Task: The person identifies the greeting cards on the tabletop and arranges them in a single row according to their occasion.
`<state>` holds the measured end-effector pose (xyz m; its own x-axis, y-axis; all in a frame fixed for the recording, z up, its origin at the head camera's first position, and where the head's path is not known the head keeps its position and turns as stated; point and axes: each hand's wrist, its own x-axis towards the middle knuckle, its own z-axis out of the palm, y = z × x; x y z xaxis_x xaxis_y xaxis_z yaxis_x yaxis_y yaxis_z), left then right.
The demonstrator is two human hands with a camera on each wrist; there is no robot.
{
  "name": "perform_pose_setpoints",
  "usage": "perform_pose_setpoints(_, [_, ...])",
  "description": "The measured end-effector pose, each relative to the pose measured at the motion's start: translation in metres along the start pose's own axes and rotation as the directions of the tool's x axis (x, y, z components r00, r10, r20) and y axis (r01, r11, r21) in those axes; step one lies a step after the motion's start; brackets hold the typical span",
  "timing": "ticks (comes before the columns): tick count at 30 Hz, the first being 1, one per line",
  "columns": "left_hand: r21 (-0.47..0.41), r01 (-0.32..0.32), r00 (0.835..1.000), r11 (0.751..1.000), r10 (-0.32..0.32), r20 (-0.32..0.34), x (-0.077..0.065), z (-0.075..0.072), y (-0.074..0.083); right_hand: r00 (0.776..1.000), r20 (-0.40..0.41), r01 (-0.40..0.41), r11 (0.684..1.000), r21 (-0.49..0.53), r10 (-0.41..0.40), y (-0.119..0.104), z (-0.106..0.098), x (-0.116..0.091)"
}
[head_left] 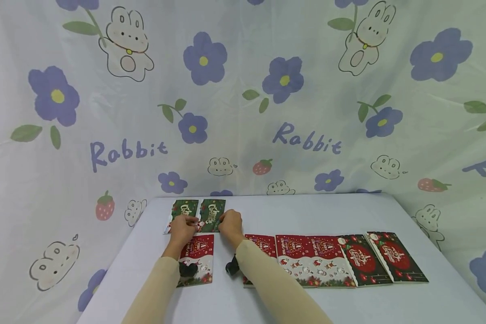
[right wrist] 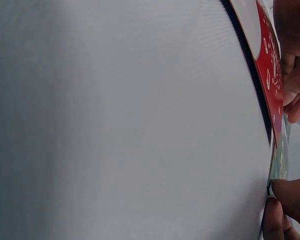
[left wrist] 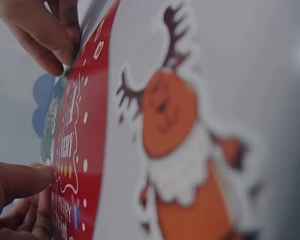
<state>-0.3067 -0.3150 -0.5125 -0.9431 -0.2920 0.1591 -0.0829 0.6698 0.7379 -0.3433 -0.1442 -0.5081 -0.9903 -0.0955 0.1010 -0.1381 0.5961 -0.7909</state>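
Note:
Two green Christmas cards lie side by side at the far left of the table, one (head_left: 185, 209) further left and one (head_left: 213, 210) to its right. My left hand (head_left: 191, 223) and right hand (head_left: 222, 219) pinch the right green card from its two sides, fingers curled at its lower edges. In the left wrist view my left hand (left wrist: 25, 187) touches the card edge at the bottom left, and my right hand (left wrist: 50, 40) pinches it at the top. A red and white card (head_left: 198, 256) with a reindeer (left wrist: 175, 150) lies just in front of my hands.
A row of several overlapping red Christmas cards (head_left: 332, 261) runs along the table's right half. The white table (head_left: 308, 211) ends at a rabbit and flower patterned cloth backdrop (head_left: 243, 112). Black wrist cameras (head_left: 231, 266) sit on both forearms.

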Motion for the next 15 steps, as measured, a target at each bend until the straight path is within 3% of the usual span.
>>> perform_pose_setpoints(6, [-0.024, 0.015, 1.000, 1.000, -0.014, 0.020, 0.0003, -0.0028, -0.0012, 0.999, 0.001, 0.032, 0.999, -0.028, -0.032, 0.0005, -0.0012, 0.0020])
perform_pose_setpoints(15, [-0.050, -0.052, 0.999, 0.997, 0.052, 0.002, -0.0032, -0.0066, 0.0004, 0.999, 0.023, 0.038, 0.999, -0.001, -0.038, 0.0024, -0.0035, 0.0014])
